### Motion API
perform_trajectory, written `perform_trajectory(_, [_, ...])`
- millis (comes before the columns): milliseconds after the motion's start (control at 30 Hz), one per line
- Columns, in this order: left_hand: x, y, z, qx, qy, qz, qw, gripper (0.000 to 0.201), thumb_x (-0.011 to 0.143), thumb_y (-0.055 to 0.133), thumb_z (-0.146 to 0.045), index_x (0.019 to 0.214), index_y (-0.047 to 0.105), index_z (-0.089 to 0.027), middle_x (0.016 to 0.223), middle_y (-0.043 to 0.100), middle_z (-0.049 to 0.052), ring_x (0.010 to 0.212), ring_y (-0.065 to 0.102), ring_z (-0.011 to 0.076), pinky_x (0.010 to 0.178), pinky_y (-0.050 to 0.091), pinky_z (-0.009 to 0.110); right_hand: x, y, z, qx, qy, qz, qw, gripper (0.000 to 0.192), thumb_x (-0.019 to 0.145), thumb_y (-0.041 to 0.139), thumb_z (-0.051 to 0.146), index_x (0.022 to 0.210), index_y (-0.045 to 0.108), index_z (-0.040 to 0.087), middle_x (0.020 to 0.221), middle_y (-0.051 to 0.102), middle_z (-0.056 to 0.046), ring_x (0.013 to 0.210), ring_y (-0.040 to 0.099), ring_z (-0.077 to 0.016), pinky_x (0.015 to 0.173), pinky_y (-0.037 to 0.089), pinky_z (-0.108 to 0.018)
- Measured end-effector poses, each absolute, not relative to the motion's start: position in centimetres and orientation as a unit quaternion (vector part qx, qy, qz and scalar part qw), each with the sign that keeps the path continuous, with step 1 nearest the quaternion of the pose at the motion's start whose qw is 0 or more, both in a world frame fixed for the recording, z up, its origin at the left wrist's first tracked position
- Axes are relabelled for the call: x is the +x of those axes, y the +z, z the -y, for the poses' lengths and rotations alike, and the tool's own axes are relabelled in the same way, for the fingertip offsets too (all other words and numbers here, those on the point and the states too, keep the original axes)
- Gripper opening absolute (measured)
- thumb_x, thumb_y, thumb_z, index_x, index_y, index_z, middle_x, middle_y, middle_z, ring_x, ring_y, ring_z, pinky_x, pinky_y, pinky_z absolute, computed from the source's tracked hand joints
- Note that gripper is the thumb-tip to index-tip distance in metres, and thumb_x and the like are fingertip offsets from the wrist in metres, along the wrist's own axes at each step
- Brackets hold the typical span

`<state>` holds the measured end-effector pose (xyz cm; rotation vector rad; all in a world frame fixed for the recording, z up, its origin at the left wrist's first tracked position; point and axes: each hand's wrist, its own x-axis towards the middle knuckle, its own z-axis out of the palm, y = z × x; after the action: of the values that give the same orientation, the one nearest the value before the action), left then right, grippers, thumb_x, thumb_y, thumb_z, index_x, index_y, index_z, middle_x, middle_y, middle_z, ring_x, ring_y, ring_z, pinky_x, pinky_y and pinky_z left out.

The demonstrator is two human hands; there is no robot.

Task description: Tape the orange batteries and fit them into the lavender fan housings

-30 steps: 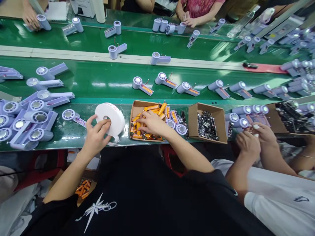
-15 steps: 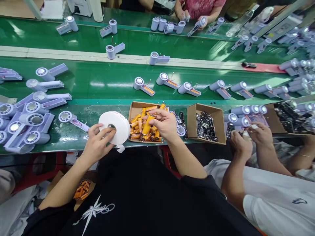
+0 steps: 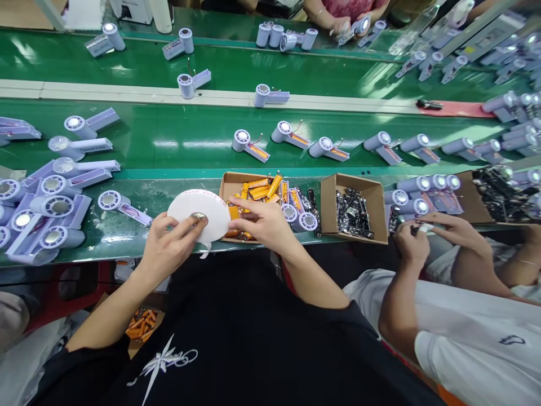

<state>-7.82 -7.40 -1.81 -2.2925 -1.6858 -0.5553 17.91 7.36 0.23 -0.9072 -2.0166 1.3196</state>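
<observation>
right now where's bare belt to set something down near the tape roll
Bare patch on the near green ledge, between the lone fan housing and the left hand on the tape roll. The belt beyond is also open. Crowded: fan pile at left, battery box by the right hand.

White tape roll (image 3: 211, 211), orange batteries (image 3: 262, 187), green belt (image 3: 177, 138)

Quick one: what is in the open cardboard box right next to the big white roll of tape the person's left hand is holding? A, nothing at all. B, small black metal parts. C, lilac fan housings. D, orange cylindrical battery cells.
D: the open cardboard box beside the big white roll of tape, which the left hand grips, holds orange cylindrical battery cells; the right hand rests over them.
</observation>
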Motion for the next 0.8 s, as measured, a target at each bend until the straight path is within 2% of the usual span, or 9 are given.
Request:
perform_trajectory(133, [-6.2, -1.2, 7.6, -0.766, -0.198, 0.594, 0.147, 0.063, 0.099, 0.075, -0.018, 0.159, 0.063, -0.034, 0.121, 0.086, 0.003, 0.095, 0.058, 0.0281, 0.101, 0.047, 0.050, 16.7, -2.6, -5.1, -0.343, 0.584, 0.659, 0.327, 0.073, 0.096, 0.084, 0.059, 0.160, 0.064, 0.030, 0.076, 0.075, 0.004, 0.071, 0.075, -0.0200, 0.072, 0.067, -0.035])
perform_trajectory(200, [-4.8, -1.2, 8.1, -0.751, -0.226, 0.601, 0.155, 0.064, 0.098, 0.078, -0.020, 0.159, 0.062, -0.031, 0.114, 0.086, 0.004, 0.090, 0.058, 0.0275, 0.093, 0.046, 0.050, 16.0, -3.0, -5.0, -0.372, 0.593, 0.597, 0.392, 0.077, 0.101, 0.076, 0.065, 0.167, 0.051, 0.033, 0.090, 0.082, 0.000, 0.089, 0.082, -0.0240, 0.082, 0.071, -0.040])
perform_trajectory(267, [-4.3, -1.6, 8.8, -0.751, -0.244, 0.597, 0.142, 0.065, 0.097, 0.079, -0.020, 0.159, 0.062, -0.031, 0.110, 0.085, 0.004, 0.087, 0.058, 0.0271, 0.090, 0.046, 0.050, 16.0, -2.4, -6.6, -0.384, 0.570, 0.561, 0.461, 0.077, 0.106, 0.066, 0.068, 0.171, 0.037, 0.039, 0.119, 0.085, -0.006, 0.115, 0.083, -0.0274, 0.097, 0.072, -0.048])
perform_trajectory(367, [-6.7, -2.5, 8.7, -0.731, -0.212, 0.639, 0.114, 0.056, 0.098, 0.079, -0.023, 0.151, 0.068, -0.031, 0.116, 0.085, 0.007, 0.102, 0.063, 0.0334, 0.096, 0.046, 0.055, 17.4, -0.5, -10.3, -0.399, 0.496, 0.562, 0.528, 0.077, 0.111, 0.060, 0.064, 0.175, 0.024, 0.042, 0.146, 0.077, -0.008, 0.137, 0.076, -0.0286, 0.109, 0.069, -0.052])
perform_trajectory(433, [-9.9, -3.0, 7.7, -0.716, -0.160, 0.676, 0.070, 0.050, 0.096, 0.082, -0.033, 0.145, 0.073, -0.031, 0.127, 0.083, 0.011, 0.121, 0.062, 0.0425, 0.103, 0.045, 0.062, 18.2, 0.3, -11.5, -0.405, 0.470, 0.602, 0.503, 0.077, 0.108, 0.069, 0.062, 0.172, 0.034, 0.039, 0.141, 0.080, -0.007, 0.136, 0.077, -0.0289, 0.110, 0.069, -0.050])
perform_trajectory(500, [-12.3, -3.1, 6.5, -0.728, -0.121, 0.675, 0.011, 0.046, 0.095, 0.084, -0.043, 0.139, 0.076, -0.031, 0.132, 0.082, 0.013, 0.131, 0.061, 0.0471, 0.108, 0.044, 0.067, 18.3, 0.5, -10.8, -0.387, 0.468, 0.668, 0.431, 0.066, 0.100, 0.080, 0.059, 0.158, 0.058, 0.036, 0.125, 0.085, -0.005, 0.124, 0.082, -0.0297, 0.108, 0.070, -0.049])
perform_trajectory(600, [-12.2, -2.0, 5.1, -0.739, -0.180, 0.649, 0.012, 0.037, 0.101, 0.078, -0.047, 0.135, 0.078, -0.031, 0.128, 0.082, 0.012, 0.125, 0.067, 0.0392, 0.108, 0.051, 0.060, 17.5, 0.2, -8.0, -0.363, 0.424, 0.756, 0.342, 0.040, 0.097, 0.086, 0.049, 0.133, 0.078, 0.033, 0.116, 0.088, -0.004, 0.111, 0.085, -0.0305, 0.108, 0.070, -0.048])
perform_trajectory(700, [-8.7, 0.0, 3.8, -0.754, -0.271, 0.592, 0.089, 0.035, 0.104, 0.077, -0.041, 0.139, 0.077, -0.034, 0.125, 0.080, 0.010, 0.113, 0.070, 0.0299, 0.101, 0.056, 0.051, 16.6, 0.3, -6.1, -0.347, 0.367, 0.816, 0.280, 0.030, 0.102, 0.081, 0.038, 0.130, 0.081, 0.032, 0.125, 0.087, -0.005, 0.114, 0.085, -0.0313, 0.109, 0.068, -0.046])
perform_trajectory(800, [-6.5, 1.9, 2.2, -0.820, -0.279, 0.487, 0.110, 0.030, 0.108, 0.070, -0.027, 0.135, 0.078, -0.038, 0.124, 0.082, 0.006, 0.109, 0.072, 0.0254, 0.095, 0.058, 0.046, 16.5, 0.7, -5.6, -0.321, 0.343, 0.847, 0.249, 0.029, 0.106, 0.073, 0.034, 0.133, 0.081, 0.030, 0.129, 0.087, -0.006, 0.118, 0.084, -0.0315, 0.106, 0.067, -0.043])
